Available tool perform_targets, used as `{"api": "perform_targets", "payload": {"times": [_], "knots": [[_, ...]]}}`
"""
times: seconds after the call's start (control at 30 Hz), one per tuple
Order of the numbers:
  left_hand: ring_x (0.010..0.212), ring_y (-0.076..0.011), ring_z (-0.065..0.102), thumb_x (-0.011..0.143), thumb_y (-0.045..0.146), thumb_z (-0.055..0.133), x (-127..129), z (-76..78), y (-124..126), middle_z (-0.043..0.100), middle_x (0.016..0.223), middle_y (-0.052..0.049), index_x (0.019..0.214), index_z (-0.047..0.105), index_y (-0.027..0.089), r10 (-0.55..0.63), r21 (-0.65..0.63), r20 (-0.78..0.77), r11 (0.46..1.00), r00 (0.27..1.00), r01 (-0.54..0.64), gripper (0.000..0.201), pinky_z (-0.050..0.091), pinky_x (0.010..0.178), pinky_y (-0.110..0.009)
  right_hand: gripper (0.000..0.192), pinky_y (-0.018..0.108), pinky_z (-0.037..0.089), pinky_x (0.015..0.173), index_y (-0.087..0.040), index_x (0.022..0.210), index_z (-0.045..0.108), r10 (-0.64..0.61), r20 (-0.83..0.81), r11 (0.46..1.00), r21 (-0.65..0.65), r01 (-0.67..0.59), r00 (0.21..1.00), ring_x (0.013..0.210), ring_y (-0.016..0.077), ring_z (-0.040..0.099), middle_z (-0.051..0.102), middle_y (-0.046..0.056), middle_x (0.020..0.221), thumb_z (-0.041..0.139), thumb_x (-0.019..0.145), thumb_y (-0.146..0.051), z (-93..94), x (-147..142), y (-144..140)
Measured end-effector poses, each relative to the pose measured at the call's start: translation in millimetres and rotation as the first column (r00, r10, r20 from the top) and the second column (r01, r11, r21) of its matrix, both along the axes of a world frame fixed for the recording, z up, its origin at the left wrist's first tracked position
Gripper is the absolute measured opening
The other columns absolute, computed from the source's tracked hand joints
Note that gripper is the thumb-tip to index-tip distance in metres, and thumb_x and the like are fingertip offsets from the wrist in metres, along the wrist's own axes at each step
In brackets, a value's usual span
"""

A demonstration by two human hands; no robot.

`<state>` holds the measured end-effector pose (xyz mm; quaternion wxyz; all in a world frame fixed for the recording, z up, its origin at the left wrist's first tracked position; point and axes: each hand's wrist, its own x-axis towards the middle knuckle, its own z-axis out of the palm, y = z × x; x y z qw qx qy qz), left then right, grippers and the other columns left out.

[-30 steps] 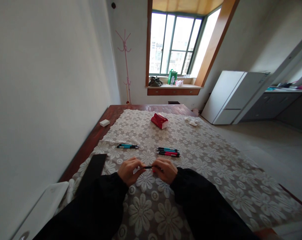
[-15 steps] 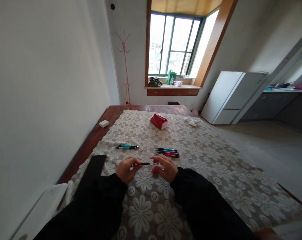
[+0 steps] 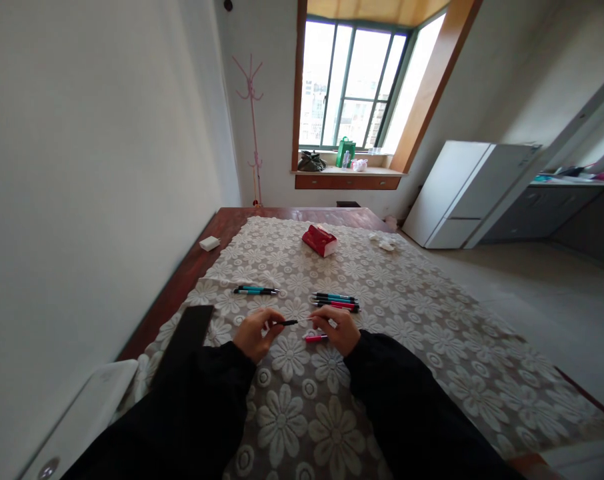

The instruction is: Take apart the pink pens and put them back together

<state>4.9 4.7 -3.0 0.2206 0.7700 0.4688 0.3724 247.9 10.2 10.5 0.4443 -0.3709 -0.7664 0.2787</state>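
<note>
The pen (image 3: 302, 330) is in two parts, held just above the lace cloth (image 3: 382, 347) near the front edge of the desk (image 3: 232, 223), about midway between its left and right edges. The left hand (image 3: 252, 333) has its grip clenched on the black part (image 3: 288, 323), fingertips pinching it so the tip points right. The right hand (image 3: 337, 330) has its grip closed on the pink barrel (image 3: 315, 338), which sticks out leftward below the fingers. The two parts are near each other but apart, the black one a little higher.

To do this well, I judge that the two parts should be kept in one line, with the pinch close to the ends that meet, so the thin piece does not bend or slip. Working low over the cloth is wise, since a small spring or tip dropped here could be lost in the flower pattern.

Further in toward the middle of the desk lie a group of pens (image 3: 336, 303) just beyond the right hand, and a second, smaller group (image 3: 255, 290) toward the left edge. A red tissue pack (image 3: 320, 241) sits toward the far edge, and a small white box (image 3: 209, 243) on bare wood at the far left. A dark flat object (image 3: 185, 337) lies by the left sleeve. Beyond are a window (image 3: 352, 83), a pink coat stand (image 3: 252, 120) and a white fridge (image 3: 462, 193).
</note>
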Motion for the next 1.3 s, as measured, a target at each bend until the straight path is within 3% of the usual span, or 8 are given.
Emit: {"api": "perform_targets", "payload": {"times": [0.13,0.3,0.53,0.67,0.83,1.0,1.13,1.3], "knots": [[0.074,-0.0135,0.061,0.085,0.02,0.058,-0.5,1.4,0.0,0.07,0.089,-0.001,0.107,0.067,0.026,-0.098,0.01,-0.061,0.995,0.993,0.099,0.025,0.05,0.072,-0.025,0.023,0.027,0.046,0.059,-0.018,0.087,0.072,-0.002,0.044,0.997,0.072,-0.001,0.999,0.063,0.0156,0.059,0.067,0.005,0.07,0.056,0.092,-0.033,1.5,2.1,1.0],[0.08,-0.0157,0.061,0.088,0.02,0.057,-1.5,2.3,1.6,0.072,0.087,-0.002,0.103,0.071,0.025,-0.181,0.081,-0.112,0.978,0.977,0.191,0.021,0.051,0.077,-0.028,0.024,0.028,0.046,0.06,-0.018,0.088,0.072,0.012,0.055,0.992,0.124,-0.019,0.998,0.064,0.0157,0.059,0.066,0.005,0.07,0.055,0.093,-0.034,2.3,1.0,-0.3],[0.076,-0.0152,0.059,0.085,0.017,0.062,-1.8,2.2,1.3,0.073,0.085,0.0,0.1,0.072,0.026,-0.097,0.066,-0.062,0.993,0.993,0.101,0.02,0.051,0.074,-0.027,0.019,0.027,0.046,0.061,-0.019,0.093,0.072,0.013,0.057,0.998,0.066,-0.017,0.998,0.063,0.015,0.056,0.065,0.004,0.072,0.061,0.09,-0.033,-0.3,1.8,1.4],[0.073,-0.0147,0.058,0.084,0.018,0.063,-0.8,2.0,-0.1,0.071,0.085,-0.001,0.099,0.072,0.026,-0.055,0.064,-0.041,0.996,0.998,0.057,0.019,0.05,0.072,-0.026,0.017,0.027,0.045,0.061,-0.02,0.101,0.07,0.015,0.163,0.999,0.033,-0.021,0.987,0.065,0.015,0.056,0.064,0.004,0.076,0.059,0.089,-0.026,-1.1,3.9,4.8],[0.076,-0.0153,0.059,0.085,0.02,0.061,-0.4,0.4,-0.8,0.07,0.088,-0.001,0.1,0.071,0.025,-0.01,0.074,-0.064,0.997,0.998,0.014,0.019,0.05,0.073,-0.027,0.011,0.029,0.044,0.07,-0.02,0.087,0.068,0.017,0.393,0.992,0.109,-0.066,0.919,0.074,0.0175,0.057,0.064,0.004,0.076,0.058,0.089,-0.024,-1.7,6.8,5.6],[0.081,-0.0166,0.061,0.084,0.02,0.061,-0.3,2.0,-1.3,0.068,0.088,-0.003,0.099,0.07,0.024,0.036,0.059,-0.091,0.998,0.995,-0.031,0.019,0.05,0.074,-0.027,0.021,0.032,0.043,0.076,-0.022,0.102,0.065,0.01,0.502,0.977,0.18,-0.116,0.865,0.083,0.0204,0.056,0.064,0.005,0.087,0.066,0.082,-0.03,-4.6,5.1,1.4],[0.085,-0.0181,0.062,0.083,0.02,0.06,0.6,3.7,-2.0,0.068,0.088,-0.003,0.098,0.069,0.024,0.058,0.062,-0.109,0.997,0.992,-0.051,0.018,0.05,0.075,-0.028,0.025,0.034,0.043,0.076,-0.022,0.099,0.066,0.028,0.555,0.966,0.199,-0.164,0.832,0.086,0.0224,0.055,0.063,0.006,0.091,0.07,0.078,-0.034,-5.7,1.6,-1.1],[0.087,-0.0184,0.063,0.082,0.019,0.06,1.0,5.1,-2.1,0.068,0.088,-0.002,0.097,0.069,0.024,0.059,0.064,-0.13,0.997,0.99,-0.051,0.018,0.051,0.077,-0.028,0.003,0.032,0.041,0.073,-0.022,0.085,0.064,0.003,0.587,0.954,0.242,-0.178,0.81,0.083,0.0203,0.054,0.062,0.005,0.086,0.061,0.084,-0.021,-4.6,-0.9,-2.1]]}}
